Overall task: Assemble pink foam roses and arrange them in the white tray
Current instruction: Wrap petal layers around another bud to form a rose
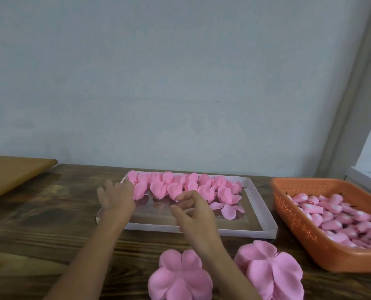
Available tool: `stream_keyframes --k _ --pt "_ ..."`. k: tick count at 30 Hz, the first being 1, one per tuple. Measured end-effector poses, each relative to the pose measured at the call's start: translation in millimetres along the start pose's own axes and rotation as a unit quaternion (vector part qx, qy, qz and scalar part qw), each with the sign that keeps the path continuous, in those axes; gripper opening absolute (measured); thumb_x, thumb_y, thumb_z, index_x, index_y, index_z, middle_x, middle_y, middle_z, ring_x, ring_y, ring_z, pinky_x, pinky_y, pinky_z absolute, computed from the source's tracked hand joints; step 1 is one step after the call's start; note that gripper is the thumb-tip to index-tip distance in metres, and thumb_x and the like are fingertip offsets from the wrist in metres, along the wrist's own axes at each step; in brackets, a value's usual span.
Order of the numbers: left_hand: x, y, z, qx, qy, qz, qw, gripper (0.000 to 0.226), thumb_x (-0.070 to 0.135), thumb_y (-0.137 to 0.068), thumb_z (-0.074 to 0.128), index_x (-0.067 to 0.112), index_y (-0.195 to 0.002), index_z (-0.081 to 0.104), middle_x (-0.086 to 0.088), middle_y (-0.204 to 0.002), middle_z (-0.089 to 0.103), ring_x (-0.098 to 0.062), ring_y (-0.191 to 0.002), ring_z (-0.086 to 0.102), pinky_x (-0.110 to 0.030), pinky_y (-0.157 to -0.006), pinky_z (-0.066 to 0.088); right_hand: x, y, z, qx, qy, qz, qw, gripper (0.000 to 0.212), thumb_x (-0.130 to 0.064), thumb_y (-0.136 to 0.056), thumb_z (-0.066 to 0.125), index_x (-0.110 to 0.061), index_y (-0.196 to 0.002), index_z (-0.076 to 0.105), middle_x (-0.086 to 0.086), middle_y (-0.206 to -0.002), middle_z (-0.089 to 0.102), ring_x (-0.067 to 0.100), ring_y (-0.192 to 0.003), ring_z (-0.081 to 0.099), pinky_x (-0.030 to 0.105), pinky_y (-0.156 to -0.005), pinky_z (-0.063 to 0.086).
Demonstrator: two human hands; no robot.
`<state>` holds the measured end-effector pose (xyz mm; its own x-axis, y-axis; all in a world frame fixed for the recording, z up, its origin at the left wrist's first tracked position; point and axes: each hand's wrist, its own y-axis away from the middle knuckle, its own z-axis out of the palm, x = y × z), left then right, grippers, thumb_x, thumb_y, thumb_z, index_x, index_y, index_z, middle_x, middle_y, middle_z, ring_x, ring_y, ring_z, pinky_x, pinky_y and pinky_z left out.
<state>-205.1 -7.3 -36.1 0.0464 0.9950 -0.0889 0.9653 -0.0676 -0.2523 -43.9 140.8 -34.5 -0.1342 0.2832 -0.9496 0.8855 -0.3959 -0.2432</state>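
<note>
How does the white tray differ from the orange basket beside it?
The white tray is shallow with plain walls; the orange basket is deeper, its walls perforated. The tray's pink flowers sit in rows, floor partly bare; the basket holds a loose heap of pink pieces. Both rest on the wooden table.

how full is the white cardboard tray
Partly full: pink foam roses crowd the far side of the white cardboard tray, while its near half is mostly bare base.

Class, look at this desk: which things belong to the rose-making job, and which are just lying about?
For the job: white tray, roses, petal stacks, orange basket, buds.
Lying about: brown board, white box.
</note>
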Motion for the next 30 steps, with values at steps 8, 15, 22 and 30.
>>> stream_keyframes --k 8,15,22,30 --pt "-9 -9 19 0.018 0.05 -0.015 0.998 0.025 0.035 -0.098 0.072 0.018 -0.116 0.069 -0.003 -0.101 0.059 -0.017 -0.089 0.061 -0.024 -0.068 0.052 -55 -5 -57 0.084 -0.067 -0.057 0.993 0.017 -0.023 -0.089 0.073 -0.032 -0.101 0.066 -0.001 -0.09 0.073 0.014 -0.072 0.07 0.027 -0.056 0.056" --pt "-14 17 -12 0.036 -0.021 0.038 0.998 0.092 0.063 -0.089 0.07 0.027 -0.159 0.022 -0.018 -0.165 0.026 -0.037 -0.152 0.025 -0.044 -0.111 0.041 -62 -79 -245 0.251 0.322 -0.067 0.91 0.01 -0.026 -0.095 0.06 -0.021 -0.099 0.068 0.004 -0.097 0.075 0.031 -0.087 0.07 0.046 -0.083 0.056" --pt "-10 81 -49 -0.182 0.282 0.255 0.907 0.029 0.06 -0.077 0.079 0.036 -0.093 0.075 0.02 -0.087 0.074 0.009 -0.075 0.065 -0.017 -0.065 0.047 27 -92 -315 -0.168 0.656 0.225 0.701 0.05 -0.04 -0.089 0.075 -0.024 -0.134 0.06 -0.004 -0.109 0.07 0.012 -0.085 0.069 0.017 -0.072 0.055" --pt "6 103 -44 -0.236 0.33 0.32 0.856 0.005 0.021 -0.078 0.084 0.019 -0.082 0.082 0.004 -0.08 0.079 -0.006 -0.075 0.071 -0.027 -0.068 0.055 17 -88 -306 -0.145 0.625 0.158 0.751 0.04 -0.033 -0.094 0.071 -0.025 -0.132 0.061 -0.007 -0.12 0.067 0.002 -0.09 0.06 0.006 -0.072 0.047"
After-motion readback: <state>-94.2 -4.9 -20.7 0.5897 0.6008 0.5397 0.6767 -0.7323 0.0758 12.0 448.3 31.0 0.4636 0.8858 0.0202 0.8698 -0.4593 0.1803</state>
